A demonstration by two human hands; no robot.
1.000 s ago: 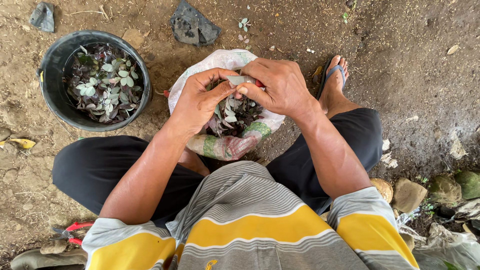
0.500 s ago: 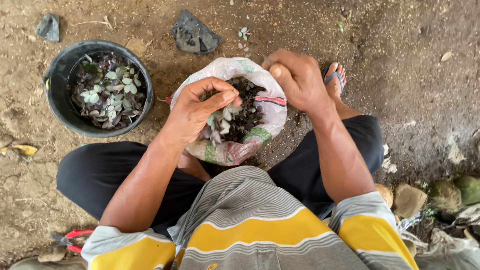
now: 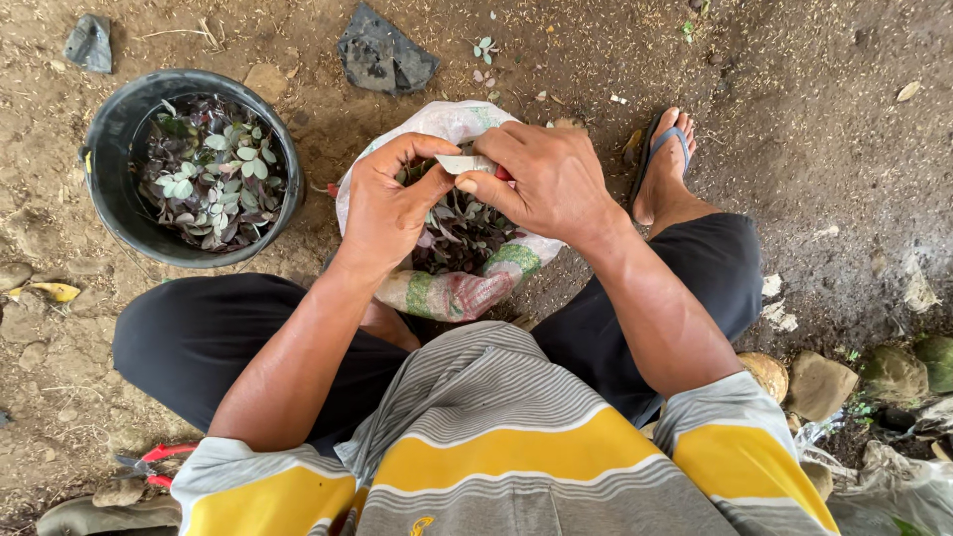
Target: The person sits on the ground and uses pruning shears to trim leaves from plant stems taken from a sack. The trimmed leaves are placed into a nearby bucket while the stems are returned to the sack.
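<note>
Both hands meet at frame centre, the left hand (image 3: 392, 208) and right hand (image 3: 541, 179) pinching a small pale strip (image 3: 465, 164), possibly a blade, lying crosswise directly over the open sack (image 3: 452, 293) of leaf cuttings (image 3: 467, 223).

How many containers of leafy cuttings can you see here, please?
2: a black bucket on the ground at upper left, and a white sack between the person's knees, under both hands. Others may lie out of view.

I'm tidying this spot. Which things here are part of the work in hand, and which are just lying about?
In use: left hand, right hand, pale strip pinched between them, sack of leaves, black bucket.
Lying about: dark shard, grey stone, red-handled cutters, rocks.
</note>
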